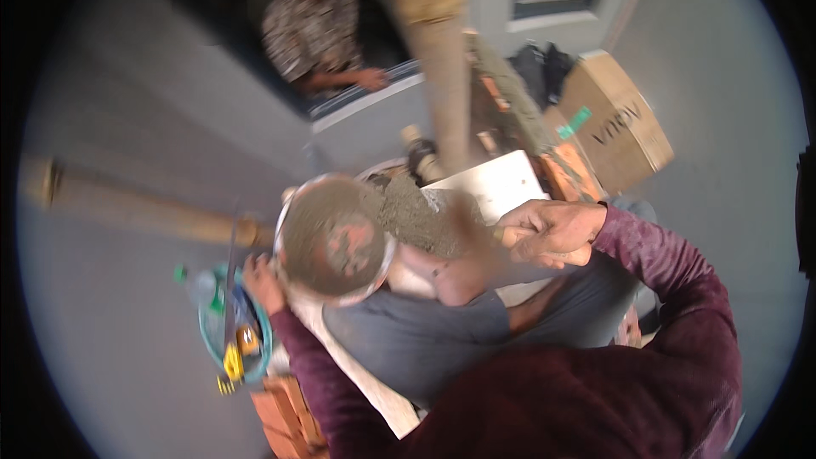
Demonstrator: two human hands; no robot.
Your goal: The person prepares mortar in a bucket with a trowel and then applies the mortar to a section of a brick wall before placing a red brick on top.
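Gripping a wood-handled tool (511, 236) beside a bucket (344, 297) of grey mix

Right hand (552, 234) closed firmly round that pale handle, out to the right of the bucket, and the tool's far end is just a brown smear of blur, so its shape I cannot tell! Over on the other side, the left hand (264, 285) is at the bucket's outer wall, fingers parted; whether it grips or merely rests there, I cannot tell. And the bucket sits right in front of the seated person, wet grey mix (319, 217) coating its inside, a reddish patch showing through. Just beyond its right side, a rough heap (416, 212) of the same grey stuff, with a white panel (501, 183) behind and a dark bottle (422, 161) near an upright pole (438, 76). A bare foot (455, 279) is tucked in close to the bucket!

Down to the left, a teal basket (201, 323) of odds and ends, a yellow-handled blade (230, 310) sticking up from it, orange bricks (276, 416) stacked below. Far right, a cardboard box (616, 123). And up at the window opening, another person (314, 30), forearm along the sill (365, 100).
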